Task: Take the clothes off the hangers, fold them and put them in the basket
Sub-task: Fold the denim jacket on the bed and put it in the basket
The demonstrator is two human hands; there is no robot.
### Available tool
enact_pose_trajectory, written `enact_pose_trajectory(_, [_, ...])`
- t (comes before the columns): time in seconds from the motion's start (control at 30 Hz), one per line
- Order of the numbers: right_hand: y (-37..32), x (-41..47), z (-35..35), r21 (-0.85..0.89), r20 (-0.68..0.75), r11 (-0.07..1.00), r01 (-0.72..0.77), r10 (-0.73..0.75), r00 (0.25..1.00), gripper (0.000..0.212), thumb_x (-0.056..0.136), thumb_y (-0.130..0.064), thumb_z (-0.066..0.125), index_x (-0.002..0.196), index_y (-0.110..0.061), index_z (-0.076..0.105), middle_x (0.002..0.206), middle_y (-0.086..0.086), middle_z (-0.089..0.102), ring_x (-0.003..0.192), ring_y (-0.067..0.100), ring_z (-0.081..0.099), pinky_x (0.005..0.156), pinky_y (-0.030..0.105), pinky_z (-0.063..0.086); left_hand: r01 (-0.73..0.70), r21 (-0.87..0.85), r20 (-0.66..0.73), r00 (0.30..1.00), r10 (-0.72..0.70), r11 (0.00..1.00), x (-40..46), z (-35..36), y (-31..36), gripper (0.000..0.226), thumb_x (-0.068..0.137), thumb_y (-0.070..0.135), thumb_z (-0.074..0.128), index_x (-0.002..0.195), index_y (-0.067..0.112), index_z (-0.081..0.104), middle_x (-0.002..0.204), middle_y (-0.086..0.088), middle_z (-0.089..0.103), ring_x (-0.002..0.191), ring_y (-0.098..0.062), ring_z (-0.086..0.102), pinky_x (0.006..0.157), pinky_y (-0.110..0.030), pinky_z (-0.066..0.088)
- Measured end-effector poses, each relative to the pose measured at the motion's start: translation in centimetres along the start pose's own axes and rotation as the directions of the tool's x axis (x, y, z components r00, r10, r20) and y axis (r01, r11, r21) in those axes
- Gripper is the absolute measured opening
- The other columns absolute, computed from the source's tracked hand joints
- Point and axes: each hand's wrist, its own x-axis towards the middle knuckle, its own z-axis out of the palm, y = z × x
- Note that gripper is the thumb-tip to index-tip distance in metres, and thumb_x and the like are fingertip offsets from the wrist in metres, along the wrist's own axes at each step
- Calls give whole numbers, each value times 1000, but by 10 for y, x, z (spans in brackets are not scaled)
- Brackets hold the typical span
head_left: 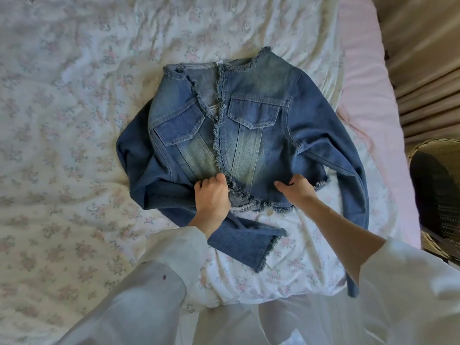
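Note:
A cropped blue denim jacket (251,125) with frayed edges and two chest pockets lies front-up on the bed, its sleeves spread to either side. My left hand (211,197) grips the lower hem of the jacket's left front panel, fingers curled into the cloth. My right hand (295,189) pinches the hem of the right front panel near its frayed edge. A woven wicker basket (438,190) stands at the right beside the bed, partly cut off by the frame edge. No hanger is in view.
The bed is covered by a white floral quilt (74,120), with a pink sheet (363,83) along its right side. Beige curtains (423,58) hang at the far right. My white sleeves and clothing fill the bottom of the view.

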Motion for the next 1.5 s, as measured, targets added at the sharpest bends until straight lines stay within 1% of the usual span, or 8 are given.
enact_pose_trajectory(0.43, [11,-19,-38,-135,-418,991,-10,-48,907,45,86,-13,46,129,-4,36,135,18,37,125,37,36,98,48,32,-248,-243,538,770,343,938,-11,-23,17,24,85,13,45,62,14,40,65,-5,40,64,-26,34,56,-27,29])
enact_pose_trajectory(0.57, [1,-27,-18,-507,-299,785,355,-547,782,60,87,-20,51,143,-16,31,145,11,34,134,29,30,110,49,21,-143,-278,389,887,247,950,-7,-22,7,22,91,38,49,98,22,61,105,3,57,104,-18,49,87,-35,44])
enact_pose_trajectory(0.7, [-10,-24,11,-476,397,719,507,-339,853,58,96,-33,39,149,-29,15,159,2,6,146,26,1,118,47,15,-164,-247,363,898,248,955,-12,-16,-10,32,91,36,51,118,22,57,123,0,52,122,-23,40,99,-40,37])
enact_pose_trajectory(0.9, [-5,-62,29,-310,160,732,607,-589,792,36,94,-41,43,117,-18,56,119,1,52,114,20,48,96,36,43,129,-488,-294,907,-302,863,-35,-12,-51,21,82,10,58,102,6,62,108,-16,57,103,-36,51,85,-45,46])
enact_pose_trajectory(1.0, [4,-81,39,-420,457,629,654,-476,751,65,86,-62,45,135,-20,39,133,-1,45,126,19,39,104,36,34,387,-572,-193,793,-577,723,-52,-7,-72,30,82,12,62,109,3,54,117,-19,50,110,-38,46,88,-47,42])
enact_pose_trajectory(1.13, [-1,-91,60,-590,372,648,482,-311,874,59,91,-29,51,140,-10,23,115,13,56,106,30,55,85,38,45,638,-761,312,520,-795,119,-57,10,-92,38,83,15,64,114,1,47,120,-18,50,108,-35,51,86,-40,44])
enact_pose_trajectory(1.23, [-18,-90,67,-315,401,897,311,-171,900,17,88,-7,47,105,-7,48,82,7,54,73,23,53,61,30,41,667,-744,514,607,-606,37,-59,17,-100,12,83,15,63,82,13,52,91,-12,56,89,-28,56,78,-37,48])
enact_pose_trajectory(1.5, [-55,-115,49,313,900,910,-273,-192,392,19,89,-2,50,101,-5,64,92,5,73,86,17,69,82,28,54,657,-679,712,697,-80,-327,-73,0,-109,25,92,24,58,112,9,62,104,-6,69,99,-18,62,90,-30,49])
